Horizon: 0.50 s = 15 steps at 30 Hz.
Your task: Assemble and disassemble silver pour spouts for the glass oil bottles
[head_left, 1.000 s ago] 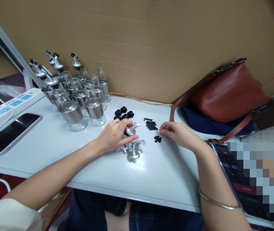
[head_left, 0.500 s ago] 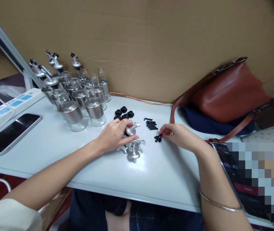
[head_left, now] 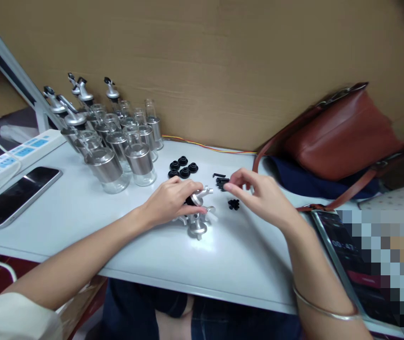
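Note:
My left hand (head_left: 173, 200) is closed around a silver pourer spout (head_left: 201, 193), its tip pointing right. Beneath that hand lie more silver pourer spouts (head_left: 198, 228) in a small group. My right hand (head_left: 258, 193) hovers by a pile of black strips (head_left: 220, 182), thumb and fingers in a pinch; whatever sits between them is too small or hidden to name. Just below and left of it is a little heap of tiny black pieces (head_left: 233, 204). Beyond my left hand are several round black stoppers (head_left: 184, 172).
Glass bottles with metal sleeves (head_left: 140, 163) crowd the left back, some topped with spouts. A phone (head_left: 21, 196) and a power strip (head_left: 21, 151) lie at left. A brown bag (head_left: 347, 137) rests at right, above another phone (head_left: 357, 264). Cardboard (head_left: 216, 71) stands behind.
My right hand has moved up and left from the tiny black pieces to the black strips, fingers pinched. My left hand has shifted slightly right with the spout.

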Tool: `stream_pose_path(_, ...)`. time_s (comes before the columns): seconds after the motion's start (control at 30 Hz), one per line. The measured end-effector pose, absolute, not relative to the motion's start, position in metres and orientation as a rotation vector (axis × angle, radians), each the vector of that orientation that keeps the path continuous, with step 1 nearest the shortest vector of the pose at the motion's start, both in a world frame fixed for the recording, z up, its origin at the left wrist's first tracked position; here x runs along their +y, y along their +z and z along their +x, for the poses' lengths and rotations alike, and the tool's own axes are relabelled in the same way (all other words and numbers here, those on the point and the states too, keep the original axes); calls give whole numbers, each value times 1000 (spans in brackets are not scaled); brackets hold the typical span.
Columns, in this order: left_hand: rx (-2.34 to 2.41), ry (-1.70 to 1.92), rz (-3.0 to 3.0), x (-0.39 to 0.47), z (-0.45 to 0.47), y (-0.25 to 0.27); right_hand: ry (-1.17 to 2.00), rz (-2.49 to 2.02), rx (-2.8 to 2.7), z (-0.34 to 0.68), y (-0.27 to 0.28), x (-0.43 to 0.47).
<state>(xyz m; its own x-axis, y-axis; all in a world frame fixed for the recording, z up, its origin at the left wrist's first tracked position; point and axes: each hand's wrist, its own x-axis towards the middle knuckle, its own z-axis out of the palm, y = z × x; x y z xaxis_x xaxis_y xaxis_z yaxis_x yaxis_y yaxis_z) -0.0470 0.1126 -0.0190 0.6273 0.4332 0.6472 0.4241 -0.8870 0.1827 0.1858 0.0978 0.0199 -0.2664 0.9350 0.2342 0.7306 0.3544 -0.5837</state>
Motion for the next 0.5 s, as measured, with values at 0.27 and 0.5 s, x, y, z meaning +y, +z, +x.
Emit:
stream_pose_path(0.27,680,1038,2820,110,-45,-19,860,-1152,-2238,153,22,81)
stream_pose_path(0.5,586,1318,2807,113,-44,-23,906,-1134,-2153,156,22,84)
